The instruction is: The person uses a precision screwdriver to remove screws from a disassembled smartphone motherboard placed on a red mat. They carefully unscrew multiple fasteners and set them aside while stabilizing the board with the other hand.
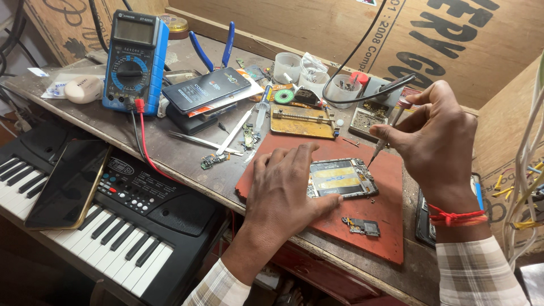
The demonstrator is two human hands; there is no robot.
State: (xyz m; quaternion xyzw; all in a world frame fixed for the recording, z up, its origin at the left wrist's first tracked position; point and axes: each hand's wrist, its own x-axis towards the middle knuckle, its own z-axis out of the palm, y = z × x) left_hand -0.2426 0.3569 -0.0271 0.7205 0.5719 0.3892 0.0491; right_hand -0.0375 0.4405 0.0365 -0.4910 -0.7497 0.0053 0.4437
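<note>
Brown and scratched, the work table [187, 164] is crowded with small tools, and a black keyboard [113, 226] with white keys sits nearest, with a dark phone [68, 184] lying flat on it. Next comes a red mat [385, 215], and on it lies the open phone [343, 178] with its back off and its insides showing. It looks thin, light and stiff, and its tiny parts look easy to break, so I think it is best held by its edges and not pressed in the middle. The left hand [283, 184] lies flat with fingers spread, pressing on the open phone's left side and hiding that part. The right hand [439, 139] is pinched around a thin screwdriver [388, 130], whose tip points down at the phone's top right corner; I cannot tell if it touches. A small loose board [362, 226] lies on the mat near the front edge. Farther back are a brass clamp plate [303, 122], tweezers [201, 140], a blue meter [136, 59] with a red wire, a dark box [207, 90], blue pliers [212, 51] and little cups [286, 67]. The screws are too small to make out, and the wires [524, 170] at the right are cut off.
</note>
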